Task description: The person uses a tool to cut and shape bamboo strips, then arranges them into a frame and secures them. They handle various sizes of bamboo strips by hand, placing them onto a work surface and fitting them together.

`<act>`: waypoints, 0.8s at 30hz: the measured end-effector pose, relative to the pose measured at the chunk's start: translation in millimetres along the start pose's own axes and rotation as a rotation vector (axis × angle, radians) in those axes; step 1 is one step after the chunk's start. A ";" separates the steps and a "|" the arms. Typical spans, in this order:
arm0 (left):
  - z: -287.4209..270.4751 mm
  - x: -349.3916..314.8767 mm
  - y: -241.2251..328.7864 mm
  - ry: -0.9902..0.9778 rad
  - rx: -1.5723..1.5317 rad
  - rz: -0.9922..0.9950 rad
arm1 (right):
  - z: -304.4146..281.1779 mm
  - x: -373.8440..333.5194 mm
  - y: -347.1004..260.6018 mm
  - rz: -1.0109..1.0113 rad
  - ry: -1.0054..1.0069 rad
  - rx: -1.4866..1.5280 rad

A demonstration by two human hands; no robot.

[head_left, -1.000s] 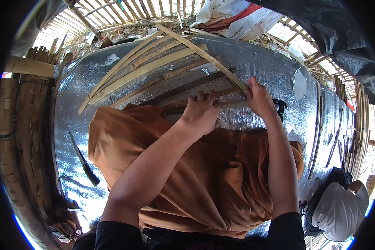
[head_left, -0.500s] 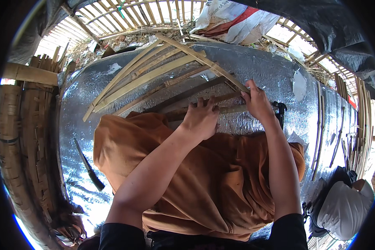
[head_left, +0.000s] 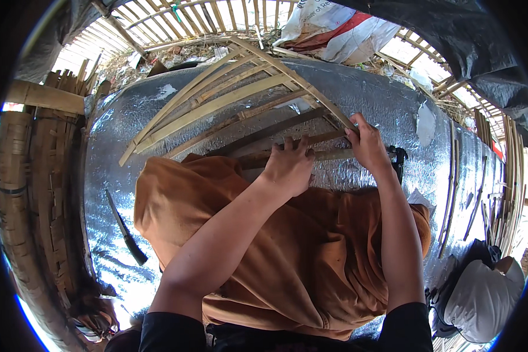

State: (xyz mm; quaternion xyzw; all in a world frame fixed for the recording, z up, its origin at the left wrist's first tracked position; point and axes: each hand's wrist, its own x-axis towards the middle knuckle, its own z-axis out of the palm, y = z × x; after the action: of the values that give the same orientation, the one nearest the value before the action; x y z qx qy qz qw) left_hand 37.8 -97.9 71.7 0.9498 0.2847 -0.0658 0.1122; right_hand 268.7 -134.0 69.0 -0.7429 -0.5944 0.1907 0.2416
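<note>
A frame of bamboo slats (head_left: 229, 104) lies slanted in front of me, with several thin strips meeting one long side strip (head_left: 293, 78). My right hand (head_left: 366, 144) pinches the near end of that side strip between thumb and fingers. My left hand (head_left: 288, 167) rests with spread, bent fingers over the nearest slats, whose middle it partly hides. Beside my right wrist lies a black-headed tool, likely a hammer (head_left: 399, 161). Brown cloth (head_left: 264, 246) covers my legs and hides the lower left ends of some slats.
A knife with a dark handle (head_left: 134, 249) lies on the silvery foil mat (head_left: 108, 182) to my left. Woven bamboo bundles (head_left: 17, 193) stand at far left. Thin sticks (head_left: 450, 193) and a white bag (head_left: 484, 299) are at right. A bamboo fence (head_left: 205, 17) runs behind.
The far corner of the slat frame has shifted slightly away and to the right. Both hands keep their places on it, and the whole view has moved a little.
</note>
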 end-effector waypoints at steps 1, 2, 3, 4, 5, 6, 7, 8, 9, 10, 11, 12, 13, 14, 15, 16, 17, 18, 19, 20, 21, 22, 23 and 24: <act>-0.3 0.2 0.3 0.000 -0.007 -0.003 | -0.2 0.3 -0.2 0.012 -0.006 -0.005; 0.2 0.3 0.8 0.000 -0.008 -0.004 | -0.4 -0.2 -0.4 0.010 -0.008 -0.005; -0.1 0.4 0.8 -0.005 -0.006 -0.007 | -0.2 -0.7 -0.9 0.006 -0.003 -0.002; -0.3 0.3 0.7 -0.011 -0.004 -0.009 | 0.0 -0.9 -1.2 0.001 0.001 0.001; -0.6 -0.1 0.6 -0.011 -0.004 -0.011 | 0.2 -0.7 -1.2 -0.001 0.000 0.002; -3.3 -0.6 1.5 -0.010 -0.021 -0.011 | 0.2 -0.8 -0.5 -0.005 0.002 -0.001; -4.7 -0.8 2.2 -0.008 -0.038 -0.011 | 0.2 -0.9 -0.1 -0.008 0.004 -0.003; -4.5 -0.5 2.4 -0.008 -0.039 -0.012 | 0.1 -1.1 -0.3 -0.009 0.003 -0.003; -4.3 -0.5 2.1 -0.010 -0.039 -0.011 | 0.2 -1.2 -1.0 -0.004 0.002 0.001; -4.1 -0.8 1.8 -0.013 -0.039 -0.010 | 0.2 -1.3 -1.6 0.001 0.002 0.005; -3.0 -1.1 1.5 -0.013 -0.039 -0.011 | 0.2 -1.4 -2.2 0.000 0.000 0.006; -1.9 -1.2 1.1 0.001 -0.034 -0.011 | -0.1 -1.4 -2.7 0.004 -0.004 0.002; -0.9 -1.3 0.7 0.014 -0.030 -0.010 | 0.0 -1.4 -3.0 0.008 -0.008 -0.002; 0.2 -1.4 0.4 0.014 -0.030 -0.011 | 0.4 -1.3 -3.0 0.008 -0.009 -0.002; 0.1 -1.1 0.5 0.013 -0.030 -0.012 | 0.3 -1.5 -2.6 0.009 -0.009 -0.005; 0.1 -0.9 0.7 0.012 -0.031 -0.013 | 0.3 -1.5 -2.0 0.010 -0.009 -0.009; 0.0 -0.9 0.8 0.012 -0.031 -0.014 | 0.6 -1.6 -0.8 0.009 -0.009 -0.009; -0.6 -0.7 1.1 0.004 -0.034 -0.012 | 0.8 -1.8 1.1 0.003 -0.008 -0.009; -1.3 -0.6 1.4 -0.004 -0.037 -0.011 | 0.8 -1.9 2.2 -0.003 -0.006 -0.010; -1.9 -0.4 1.5 -0.004 -0.038 -0.011 | 0.5 -1.9 2.8 -0.003 -0.006 -0.010; -2.7 -0.4 1.4 -0.006 -0.046 -0.012 | 0.4 -1.8 2.8 0.004 -0.011 -0.021; -3.0 -0.3 1.2 -0.008 -0.055 -0.013 | 0.3 -1.7 2.9 0.011 -0.016 -0.033; -2.7 -0.1 0.9 -0.008 -0.055 -0.013 | 0.3 -1.4 3.3 0.011 -0.017 -0.033; -2.3 -0.1 0.8 -0.008 -0.056 -0.013 | 0.7 -1.3 3.9 0.002 -0.021 -0.035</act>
State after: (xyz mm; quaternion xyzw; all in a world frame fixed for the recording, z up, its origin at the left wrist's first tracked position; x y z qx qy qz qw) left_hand 38.3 -98.0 74.0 0.9441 0.2920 -0.0623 0.1396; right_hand 271.1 -135.8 66.2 -0.7456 -0.5993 0.1885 0.2222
